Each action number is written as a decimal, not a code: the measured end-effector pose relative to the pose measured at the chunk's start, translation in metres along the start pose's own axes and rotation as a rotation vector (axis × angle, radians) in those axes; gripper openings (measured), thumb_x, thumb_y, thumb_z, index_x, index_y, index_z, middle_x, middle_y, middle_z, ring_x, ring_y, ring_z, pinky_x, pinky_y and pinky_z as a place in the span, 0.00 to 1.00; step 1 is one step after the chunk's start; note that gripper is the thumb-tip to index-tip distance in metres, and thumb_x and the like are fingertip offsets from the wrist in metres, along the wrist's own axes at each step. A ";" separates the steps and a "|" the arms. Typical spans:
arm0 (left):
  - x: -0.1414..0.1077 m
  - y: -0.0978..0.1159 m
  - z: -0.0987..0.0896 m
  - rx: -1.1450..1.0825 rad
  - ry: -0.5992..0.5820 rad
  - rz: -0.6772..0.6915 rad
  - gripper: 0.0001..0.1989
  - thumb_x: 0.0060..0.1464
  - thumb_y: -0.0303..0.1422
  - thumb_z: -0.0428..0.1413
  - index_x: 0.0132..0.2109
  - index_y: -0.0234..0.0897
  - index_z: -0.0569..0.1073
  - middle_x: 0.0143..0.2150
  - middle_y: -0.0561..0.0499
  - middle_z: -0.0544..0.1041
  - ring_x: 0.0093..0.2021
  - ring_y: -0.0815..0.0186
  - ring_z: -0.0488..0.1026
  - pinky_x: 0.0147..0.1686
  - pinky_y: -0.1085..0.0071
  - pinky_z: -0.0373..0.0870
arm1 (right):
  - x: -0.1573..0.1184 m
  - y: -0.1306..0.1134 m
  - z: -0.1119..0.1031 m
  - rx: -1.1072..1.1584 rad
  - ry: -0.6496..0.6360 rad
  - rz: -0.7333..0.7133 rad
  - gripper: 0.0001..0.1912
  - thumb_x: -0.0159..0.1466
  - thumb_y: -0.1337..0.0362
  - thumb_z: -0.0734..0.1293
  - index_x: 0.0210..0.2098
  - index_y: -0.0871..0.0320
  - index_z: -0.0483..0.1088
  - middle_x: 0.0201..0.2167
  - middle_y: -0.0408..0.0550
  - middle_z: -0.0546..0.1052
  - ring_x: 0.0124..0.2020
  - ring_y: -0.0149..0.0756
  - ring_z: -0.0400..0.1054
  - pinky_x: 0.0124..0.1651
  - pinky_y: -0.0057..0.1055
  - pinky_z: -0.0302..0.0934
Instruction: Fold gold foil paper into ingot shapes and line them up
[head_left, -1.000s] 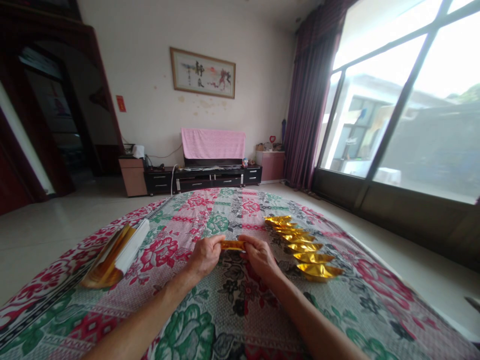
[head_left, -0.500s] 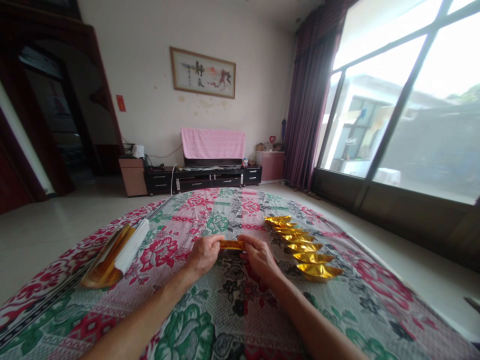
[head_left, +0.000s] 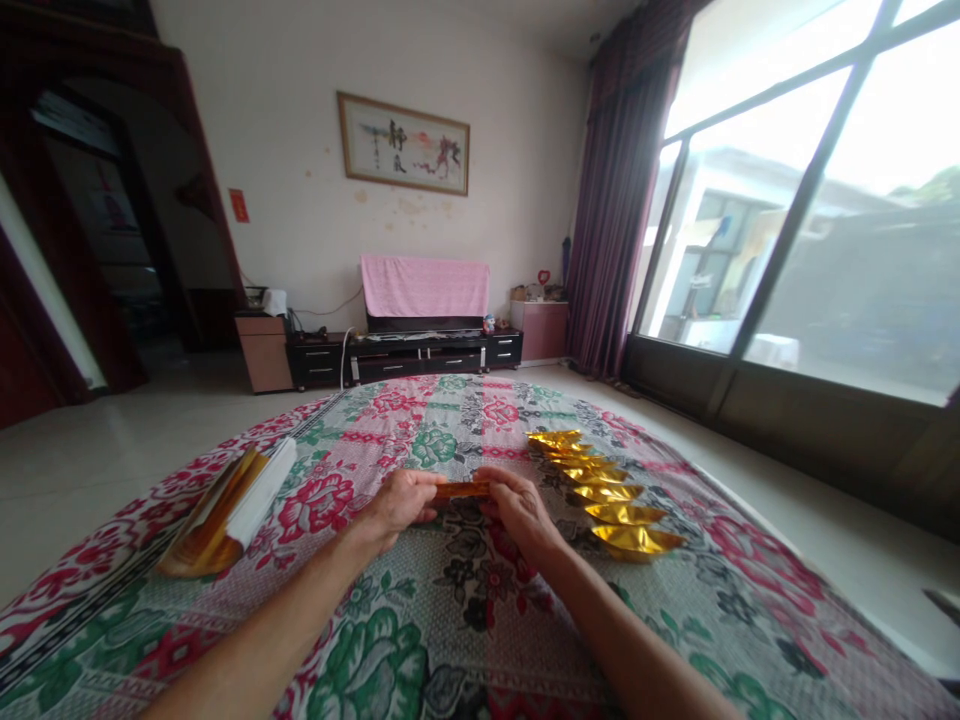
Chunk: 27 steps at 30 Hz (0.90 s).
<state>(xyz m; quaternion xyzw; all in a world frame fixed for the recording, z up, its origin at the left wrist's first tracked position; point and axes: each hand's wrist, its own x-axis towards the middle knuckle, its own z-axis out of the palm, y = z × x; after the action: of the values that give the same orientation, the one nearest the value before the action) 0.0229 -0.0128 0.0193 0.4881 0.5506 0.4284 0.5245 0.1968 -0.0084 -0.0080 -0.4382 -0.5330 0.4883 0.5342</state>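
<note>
A narrow folded strip of gold paper is stretched level between my two hands above the flowered tablecloth. My left hand pinches its left end between thumb and fingers, and my right hand pinches the right end. To the right of my hands, several shiny gold boat-shaped foil pieces form a row running away from me. On the left of the table lies a stack of gold paper sheets with a white sheet along its right side.
Beyond the table's far edge stand a low black cabinet and a screen under a pink cloth. A purple curtain hangs beside the large window at right.
The gold strip looks narrower and darker than before, as if tilted. My left hand's fingers have shifted slightly, while both hands still hold the strip's ends.
</note>
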 end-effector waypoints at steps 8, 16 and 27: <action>0.001 -0.002 0.000 -0.014 0.047 0.048 0.17 0.37 0.29 0.56 0.39 0.30 0.76 0.32 0.47 0.77 0.37 0.63 0.73 0.31 0.73 0.69 | -0.002 -0.004 0.003 0.019 0.003 0.007 0.18 0.50 0.59 0.61 0.36 0.62 0.72 0.33 0.48 0.74 0.34 0.35 0.69 0.34 0.28 0.65; -0.005 0.004 0.003 -0.046 0.008 0.080 0.16 0.38 0.30 0.55 0.37 0.31 0.76 0.32 0.48 0.78 0.36 0.65 0.72 0.33 0.73 0.68 | -0.003 -0.006 0.003 0.032 0.005 0.011 0.17 0.50 0.59 0.61 0.35 0.60 0.72 0.33 0.48 0.74 0.34 0.35 0.69 0.34 0.29 0.66; 0.000 -0.004 0.005 0.043 0.052 0.135 0.17 0.41 0.29 0.53 0.42 0.31 0.76 0.34 0.46 0.78 0.33 0.65 0.72 0.31 0.73 0.68 | -0.001 -0.001 0.004 -0.008 0.021 -0.005 0.17 0.51 0.59 0.60 0.36 0.61 0.72 0.33 0.47 0.74 0.32 0.34 0.68 0.33 0.29 0.66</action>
<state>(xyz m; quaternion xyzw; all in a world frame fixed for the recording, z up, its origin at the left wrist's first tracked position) 0.0279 -0.0133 0.0146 0.5240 0.5390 0.4635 0.4691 0.1934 -0.0097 -0.0074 -0.4442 -0.5303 0.4802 0.5394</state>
